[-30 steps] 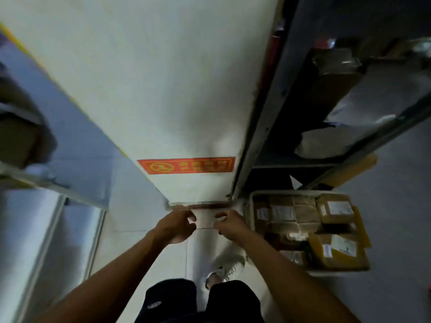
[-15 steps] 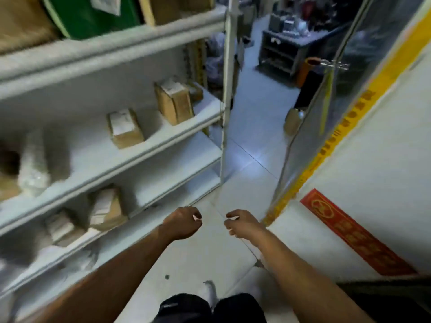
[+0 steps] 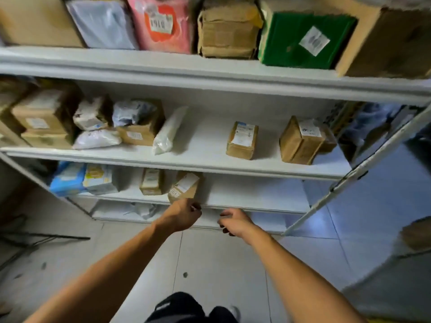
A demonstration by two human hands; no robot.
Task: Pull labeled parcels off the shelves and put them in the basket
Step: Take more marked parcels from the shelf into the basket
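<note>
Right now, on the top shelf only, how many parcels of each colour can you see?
Brown cardboard boxes: 3
Pale blue-grey bag: 1
Pink bag: 1
Green parcel: 1
Total: 6

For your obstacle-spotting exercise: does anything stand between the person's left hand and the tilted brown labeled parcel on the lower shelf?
Nothing visible does. The left hand is just in front of the tilted brown parcel at the shelf's front edge, with no other item between them. The nearest neighbour, a small upright brown box, stands off to the left.
</note>
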